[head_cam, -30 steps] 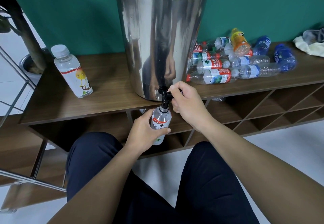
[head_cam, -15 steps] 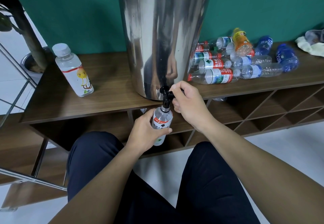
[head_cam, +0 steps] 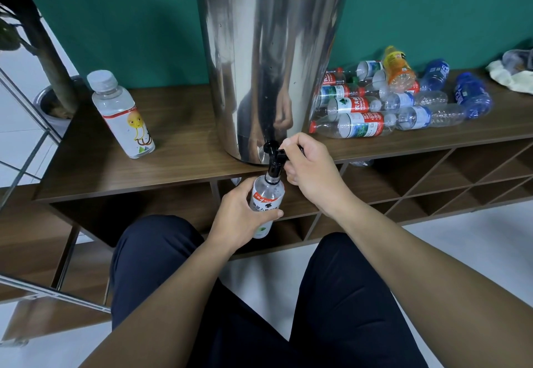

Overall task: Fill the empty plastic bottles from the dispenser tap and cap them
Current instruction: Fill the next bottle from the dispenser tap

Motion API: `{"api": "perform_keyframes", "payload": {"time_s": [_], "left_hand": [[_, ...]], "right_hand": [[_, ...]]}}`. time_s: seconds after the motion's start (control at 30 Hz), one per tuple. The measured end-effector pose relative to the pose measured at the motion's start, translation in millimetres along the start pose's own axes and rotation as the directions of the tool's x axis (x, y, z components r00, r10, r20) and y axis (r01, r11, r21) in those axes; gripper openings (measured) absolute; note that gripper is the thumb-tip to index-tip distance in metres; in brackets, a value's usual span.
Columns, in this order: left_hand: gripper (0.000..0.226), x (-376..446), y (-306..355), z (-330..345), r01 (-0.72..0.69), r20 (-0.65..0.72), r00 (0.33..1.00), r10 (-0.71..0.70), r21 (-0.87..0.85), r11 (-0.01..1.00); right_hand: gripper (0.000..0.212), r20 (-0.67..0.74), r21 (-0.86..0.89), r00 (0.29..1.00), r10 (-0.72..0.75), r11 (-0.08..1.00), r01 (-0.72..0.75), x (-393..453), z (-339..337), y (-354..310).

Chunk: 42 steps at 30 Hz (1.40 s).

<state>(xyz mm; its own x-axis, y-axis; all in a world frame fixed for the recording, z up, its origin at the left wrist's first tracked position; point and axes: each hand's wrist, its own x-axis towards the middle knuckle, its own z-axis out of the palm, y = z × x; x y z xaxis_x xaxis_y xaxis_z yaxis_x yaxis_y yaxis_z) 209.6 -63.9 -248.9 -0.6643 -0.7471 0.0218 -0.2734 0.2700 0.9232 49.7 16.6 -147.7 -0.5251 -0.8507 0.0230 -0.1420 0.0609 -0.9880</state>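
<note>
A tall steel dispenser (head_cam: 271,59) stands on the wooden shelf top (head_cam: 178,148), its black tap (head_cam: 272,160) hanging over the front edge. My left hand (head_cam: 239,217) grips a small clear bottle (head_cam: 266,197) with a red-and-white label, held upright with its open neck right under the tap spout. My right hand (head_cam: 311,165) is curled round the tap's black lever. A capped, filled bottle (head_cam: 122,114) with a yellow cartoon label stands to the left of the dispenser.
Several empty bottles lie in a pile (head_cam: 375,102) right of the dispenser, among them an orange one (head_cam: 399,69) and blue ones (head_cam: 473,96). A pale cloth (head_cam: 513,76) lies at the far right. Open cubbies run under the shelf. My knees are below.
Nothing has visibly moved apart from a slight shift of the camera; both hands keep their hold on the bottle and the tap lever.
</note>
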Motion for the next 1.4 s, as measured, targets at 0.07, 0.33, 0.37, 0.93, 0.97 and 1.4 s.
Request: {"api": "perform_keyframes", "payload": {"time_s": [0.07, 0.33, 0.37, 0.93, 0.97, 1.4], "left_hand": [[0.072, -0.2, 0.4, -0.1, 0.003, 0.003, 1.0, -0.003, -0.003, 1.0], [0.071, -1.7, 2.8, -0.2, 0.004, 0.001, 1.0, -0.004, -0.02, 1.0], [0.071, -1.8, 2.9, -0.3, 0.003, 0.004, 1.0, -0.003, -0.019, 1.0], [0.073, -1.9, 2.7, -0.7, 0.014, 0.015, 1.0, -0.014, -0.037, 0.999], [0.073, -1.9, 2.6, -0.4, 0.01, 0.017, 1.0, -0.01, -0.045, 0.999], [0.072, -1.5, 0.8, -0.1, 0.002, 0.02, 1.0, -0.001, -0.047, 0.999]], "right_hand": [[0.027, -0.003, 0.001, 1.0, 0.002, 1.0, -0.002, 0.4, 0.0, 0.8], [0.028, -0.009, 0.004, 1.0, -0.004, 1.0, 0.004, 2.0, 0.2, 3.1], [0.028, -0.007, 0.006, 1.0, -0.004, 1.0, 0.004, 2.0, 0.2, 3.1], [0.027, 0.002, -0.014, 1.0, -0.006, 1.0, 0.006, 0.5, -0.2, 2.2], [0.027, 0.0, -0.016, 1.0, -0.005, 1.0, 0.005, 0.6, -0.2, 2.1], [0.026, -0.006, -0.016, 1.0, -0.001, 1.0, 0.001, -0.3, 0.0, 0.7]]}}
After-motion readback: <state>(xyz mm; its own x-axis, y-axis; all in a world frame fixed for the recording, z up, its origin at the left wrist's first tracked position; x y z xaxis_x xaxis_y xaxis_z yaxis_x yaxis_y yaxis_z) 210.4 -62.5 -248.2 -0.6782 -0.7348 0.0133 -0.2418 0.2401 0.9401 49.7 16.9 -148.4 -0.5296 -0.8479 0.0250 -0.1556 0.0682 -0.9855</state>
